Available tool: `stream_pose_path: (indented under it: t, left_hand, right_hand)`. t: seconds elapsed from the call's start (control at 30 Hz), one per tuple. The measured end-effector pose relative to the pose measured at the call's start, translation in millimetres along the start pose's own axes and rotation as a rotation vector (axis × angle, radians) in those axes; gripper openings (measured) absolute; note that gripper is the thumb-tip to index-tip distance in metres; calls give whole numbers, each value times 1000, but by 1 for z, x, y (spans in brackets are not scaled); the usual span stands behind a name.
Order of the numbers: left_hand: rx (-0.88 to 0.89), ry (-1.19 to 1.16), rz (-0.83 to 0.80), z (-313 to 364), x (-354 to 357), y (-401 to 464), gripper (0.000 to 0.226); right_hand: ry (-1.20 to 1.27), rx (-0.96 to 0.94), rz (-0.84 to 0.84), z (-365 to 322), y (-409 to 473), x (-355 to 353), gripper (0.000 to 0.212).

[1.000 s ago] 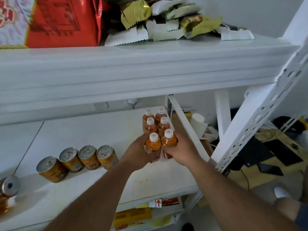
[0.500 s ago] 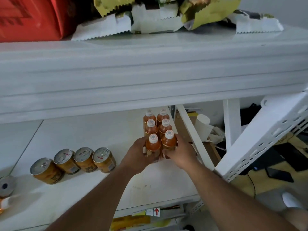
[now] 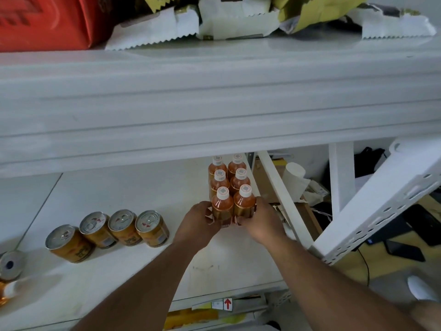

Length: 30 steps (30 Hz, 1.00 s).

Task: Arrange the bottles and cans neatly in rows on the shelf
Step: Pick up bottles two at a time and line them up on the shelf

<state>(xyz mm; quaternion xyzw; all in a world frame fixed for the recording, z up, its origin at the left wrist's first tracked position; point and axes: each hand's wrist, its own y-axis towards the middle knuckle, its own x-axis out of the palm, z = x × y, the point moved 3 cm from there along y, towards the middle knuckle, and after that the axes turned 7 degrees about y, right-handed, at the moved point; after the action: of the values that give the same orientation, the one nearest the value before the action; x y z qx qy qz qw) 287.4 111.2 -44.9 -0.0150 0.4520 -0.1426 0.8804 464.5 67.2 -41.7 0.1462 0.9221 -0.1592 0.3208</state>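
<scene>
Bottles (image 3: 229, 185) of orange drink with white caps stand upright on the white shelf (image 3: 133, 187) in two columns of three, packed close and touching, at the shelf's right end beside the slanted white brace (image 3: 284, 201). I count six, the rearmost pair partly tucked under the edge of the upper shelf (image 3: 214, 101).

My left hand (image 3: 198, 225) is wrapped around the near left bottle (image 3: 222, 207) from its outer side, and my right hand (image 3: 261, 223) is wrapped around the near right bottle (image 3: 244, 203) from its outer side. Both bottles stand on the shelf, pressed against each other and against the pair behind them. My fingers are mostly hidden behind the bottles, so I cannot tell how firm the grip is.

Left of the bottles, well apart from them, four orange cans (image 3: 109, 231) with silver tops stand in a slightly curved row, each touching its neighbour. The leftmost can (image 3: 68, 243) sits nearer the shelf's front edge than the others. Further left of the cans, at the frame's edge, a silver can top (image 3: 10, 265) and a blurred orange bottle (image 3: 7, 291) show, cut off.

Above the bottles, the upper shelf carries a red bag (image 3: 47, 20) and a heap of white and yellow-green snack packets (image 3: 238, 17).
</scene>
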Motion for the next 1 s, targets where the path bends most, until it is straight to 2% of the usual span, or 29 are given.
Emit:
stream_pose_path:
  t: [0.13, 0.23, 0.37, 0.47, 0.63, 0.73, 0.87, 1.0]
  left_hand:
    - [-23, 2, -6, -1, 2, 0, 53]
    - [-54, 5, -9, -3, 3, -1, 64]
    - [-51, 39, 18, -7, 0, -15, 71]
    - [18, 153, 49, -9, -4, -29, 67]
    - [110, 350, 58, -9, -12, -54, 69]
    - [139, 481, 62, -7, -20, -72, 70]
    - [110, 571, 93, -3, -33, -100, 70]
    - [53, 593, 83, 2, -42, -142, 72]
  right_hand:
    - [29, 18, -18, 1, -2, 2, 46]
    - [29, 47, -46, 3, -8, 3, 41]
    - [10, 133, -61, 5, -24, 0, 64]
    - [-9, 140, -40, 10, -36, 1, 65]
    - [-186, 46, -36, 1, -64, 4, 58]
    - [-354, -48, -147, -12, -79, 6, 61]
    - [-523, -214, -216, -32, -101, 3, 67]
    - [-557, -326, -248, -44, -129, -2, 73]
